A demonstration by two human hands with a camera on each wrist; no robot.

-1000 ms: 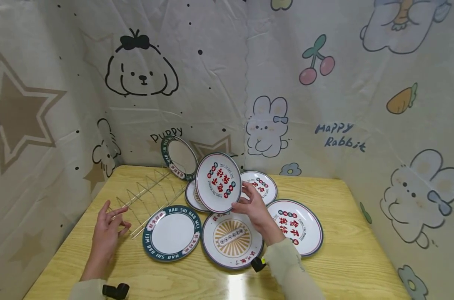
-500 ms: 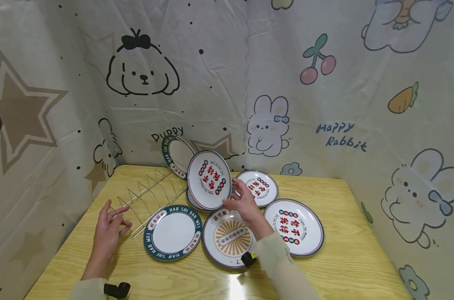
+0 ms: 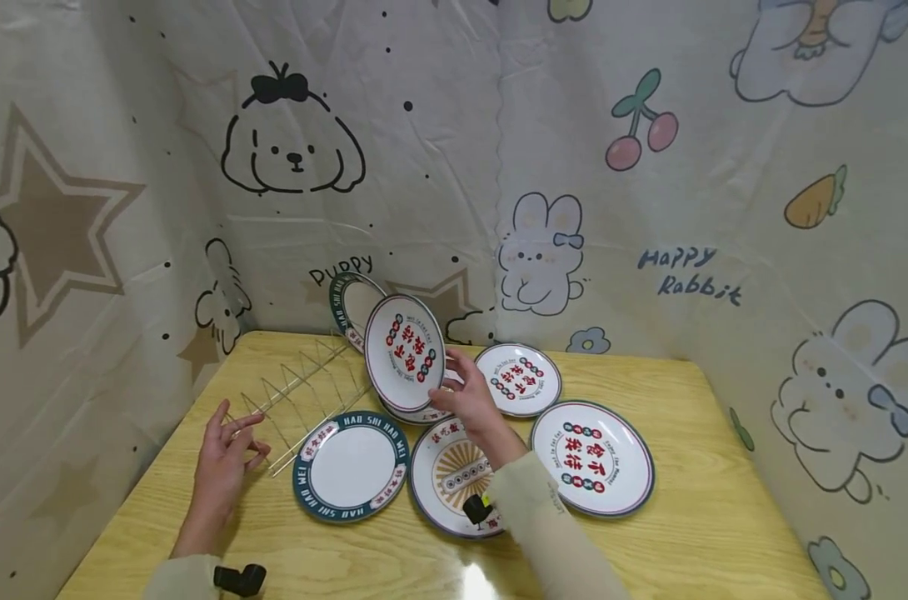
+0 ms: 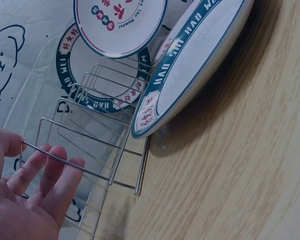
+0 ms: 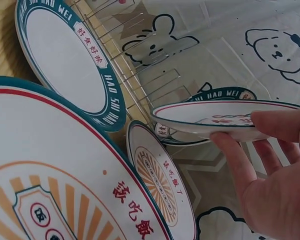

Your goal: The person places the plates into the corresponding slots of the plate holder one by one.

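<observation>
Wire rack (image 4: 90, 136), left of centre; 1 green-rimmed plate (image 3: 351, 302) tilted at its far end.
Left hand (image 3: 222, 454), fingers loosely grasping rack's near end; right hand (image 3: 475, 400) pinching red-lettered plate (image 3: 396, 367), mid-frame. 5 plates (image 3: 592, 458) on wooden table (image 3: 694, 467); cartoon-print cloth (image 3: 439, 150) behind.

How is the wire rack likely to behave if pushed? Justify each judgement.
The wire rack would probably stay stiff, since its rods look straight and metallic. It is likely light for its size, being mostly open gaps. A hard push might topple the green-rimmed plate standing tilted at its far end.
</observation>
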